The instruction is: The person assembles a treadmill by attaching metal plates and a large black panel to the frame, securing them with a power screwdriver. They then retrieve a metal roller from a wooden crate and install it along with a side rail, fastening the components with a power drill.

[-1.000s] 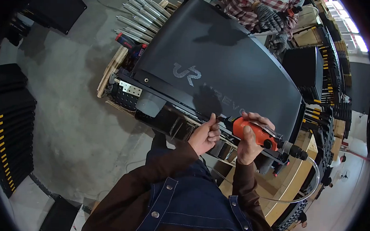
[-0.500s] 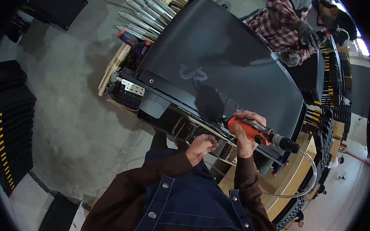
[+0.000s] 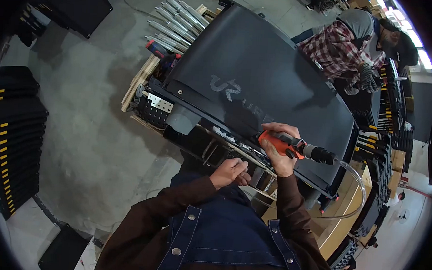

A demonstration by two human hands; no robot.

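Note:
My right hand (image 3: 282, 158) is wrapped round an orange and black air tool (image 3: 280, 142), with a clear hose (image 3: 362, 191) running from its rear coupling. The tool's front end points left, over the near edge of a large dark panel (image 3: 259, 64) with a pale printed logo. What its tip touches is hidden. Lower and to the left, my left hand (image 3: 229, 172) is closed with curled fingers, just in front of the panel's near edge. Whatever those fingers hold, if anything, cannot be made out.
Metal tubes (image 3: 175, 25) and a red-and-black power tool (image 3: 156, 48) lie beyond the panel's left end. A co-worker in a plaid shirt (image 3: 335, 48) stands across the panel, wearing gloves. Black parts with yellow marks (image 3: 18, 139) are stacked at left. A wooden bench (image 3: 339, 215) stands at right.
My left hand has shifted slightly left and down, its fingers curled closer. The air tool has moved a little left in my right hand. The co-worker's gloved hands have moved lower.

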